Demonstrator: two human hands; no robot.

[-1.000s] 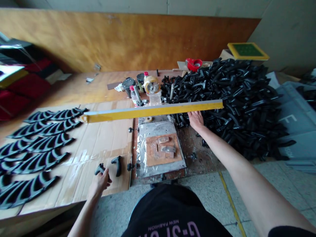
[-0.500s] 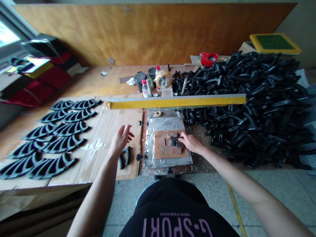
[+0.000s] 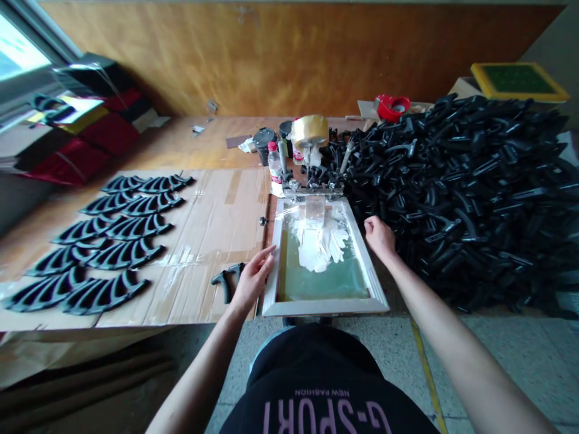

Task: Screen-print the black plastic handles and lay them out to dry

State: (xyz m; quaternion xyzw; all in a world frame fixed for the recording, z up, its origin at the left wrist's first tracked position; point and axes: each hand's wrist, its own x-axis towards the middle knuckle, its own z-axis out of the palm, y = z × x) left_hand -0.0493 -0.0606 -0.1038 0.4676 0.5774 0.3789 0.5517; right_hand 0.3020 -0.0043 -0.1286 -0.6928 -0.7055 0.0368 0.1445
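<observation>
A screen printing frame (image 3: 325, 307) lies flat in front of me, with pale metal rails around a green mesh. White ink (image 3: 316, 247) is smeared over its upper middle, below a squeegee-like block (image 3: 315, 209). My left hand (image 3: 256, 274) is at the frame's left rail, fingers stretched out and fingertips against or just beside it. My right hand (image 3: 380, 236) is curled closed, just right of the right rail, with nothing seen in it. Two curved black plastic handles (image 3: 228, 280) lie on the cardboard beside my left hand. The board under the frame is hidden.
Rows of black handles (image 3: 129, 253) lie on cardboard (image 3: 212, 223) at left. A large heap of black parts (image 3: 456, 199) fills the right. Behind the frame are a hinge clamp (image 3: 312, 188), a tape roll (image 3: 310, 131), a bottle (image 3: 274, 161) and a red tape dispenser (image 3: 392, 108).
The raised frame has come down flat over the board and the black part on it. My left hand has moved right to its rail; my right hand has left the part and moved right.
</observation>
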